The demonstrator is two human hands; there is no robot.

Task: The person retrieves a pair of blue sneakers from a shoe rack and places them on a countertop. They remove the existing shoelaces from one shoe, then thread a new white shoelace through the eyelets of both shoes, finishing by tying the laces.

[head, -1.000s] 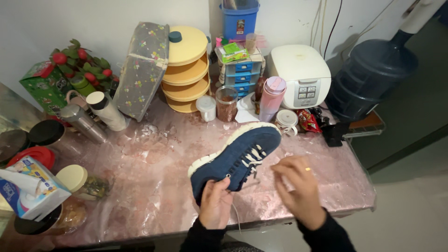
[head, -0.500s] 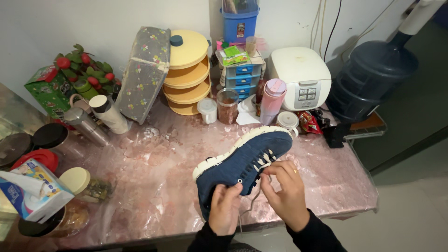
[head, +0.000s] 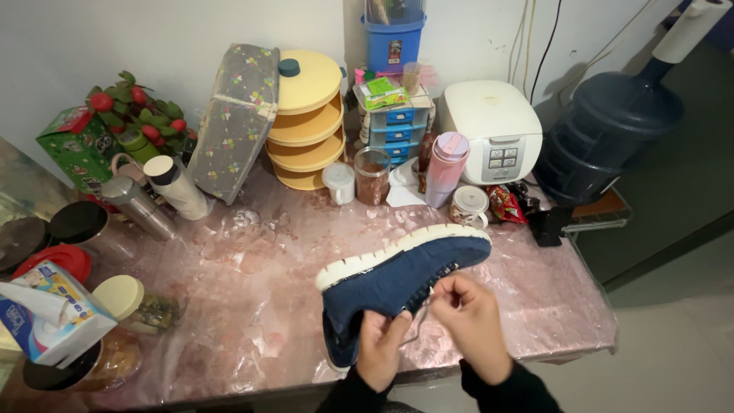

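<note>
Blue shoe (head: 397, 279): tilted on its side above the pink table (head: 252, 306), near its front edge.
Left hand (head: 380, 348): clamped on the heel end.
Right hand (head: 474, 315): fingers pinched together on the lace (head: 423, 307).
Care: steady shoe, even lace tension.

A rice cooker (head: 492, 128), a pink bottle (head: 445, 166) and stacked yellow trays (head: 307, 115) are set against the wall. A tissue box (head: 47, 310) is seen at left, a water jug (head: 608, 130) at right.

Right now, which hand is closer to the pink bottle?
Right. The right hand sits almost straight below the pink bottle, by the shoe's laces; the left hand is lower and further left.
</note>
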